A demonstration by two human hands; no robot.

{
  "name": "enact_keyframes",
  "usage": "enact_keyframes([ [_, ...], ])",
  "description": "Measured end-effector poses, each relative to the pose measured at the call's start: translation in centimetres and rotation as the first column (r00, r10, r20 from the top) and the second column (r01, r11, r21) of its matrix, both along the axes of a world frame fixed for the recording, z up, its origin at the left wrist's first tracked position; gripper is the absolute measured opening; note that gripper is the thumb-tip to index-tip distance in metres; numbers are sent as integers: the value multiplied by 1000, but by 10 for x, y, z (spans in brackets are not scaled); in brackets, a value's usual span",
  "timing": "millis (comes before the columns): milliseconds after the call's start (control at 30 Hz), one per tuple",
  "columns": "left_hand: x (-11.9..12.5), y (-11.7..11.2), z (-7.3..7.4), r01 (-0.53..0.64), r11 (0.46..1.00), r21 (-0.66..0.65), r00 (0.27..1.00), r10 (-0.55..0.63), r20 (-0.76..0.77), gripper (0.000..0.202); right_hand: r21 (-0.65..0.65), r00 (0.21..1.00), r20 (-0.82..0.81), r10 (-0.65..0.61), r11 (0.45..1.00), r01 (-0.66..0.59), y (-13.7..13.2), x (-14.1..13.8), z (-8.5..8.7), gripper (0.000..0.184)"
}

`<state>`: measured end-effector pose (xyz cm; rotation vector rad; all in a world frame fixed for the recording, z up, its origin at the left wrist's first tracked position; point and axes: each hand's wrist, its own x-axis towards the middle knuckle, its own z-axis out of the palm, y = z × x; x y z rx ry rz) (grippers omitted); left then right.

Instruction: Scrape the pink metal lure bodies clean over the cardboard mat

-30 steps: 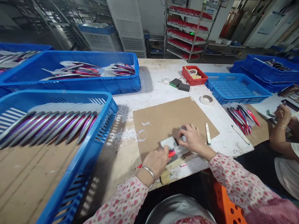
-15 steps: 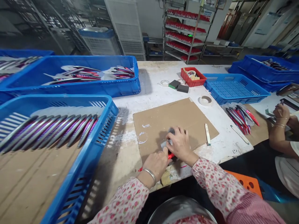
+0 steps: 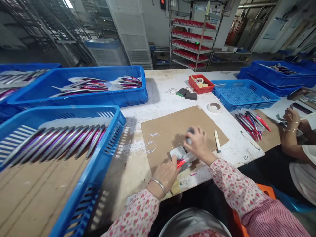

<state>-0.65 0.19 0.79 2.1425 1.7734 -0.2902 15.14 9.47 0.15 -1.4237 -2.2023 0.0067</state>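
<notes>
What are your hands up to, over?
Left hand holding red piece. Right hand gripping grey object over cardboard. Pale stick lies just right of right hand.

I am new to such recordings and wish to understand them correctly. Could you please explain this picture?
There is no machine: a person works bare-handed, filmed by a camera worn on the head, looking forward and down. The left hand holds a slim red lure at the near edge of the brown cardboard sheet. The right hand holds a small grey object, too blurred to name. On the white table lie a pale stick and a tape roll; at left, a blue basket holds a row of slim lures. The hand at far right is a co-worker's.
</notes>
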Motion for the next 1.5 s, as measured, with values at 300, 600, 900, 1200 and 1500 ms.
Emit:
enact_keyframes([
  [300,13,-13,-21,-73,997,15,997,72,12,48,-86,978,-181,-107,992,92,-18,-3,-4,15],
  [600,4,-9,-12,-73,997,-38,993,77,90,26,-69,940,-234,-247,969,237,25,35,-12,14],
  [900,-15,1,-15,-74,988,-133,921,119,372,26,-33,918,-381,-107,994,102,-32,-28,-30,14],
  [1200,-18,-6,-14,-140,980,-139,890,186,416,35,38,916,-309,-257,959,281,39,52,-66,34],
  [1500,-107,39,56,-558,827,66,465,246,850,51,-21,978,-197,61,998,-67,38,88,-91,41],
])
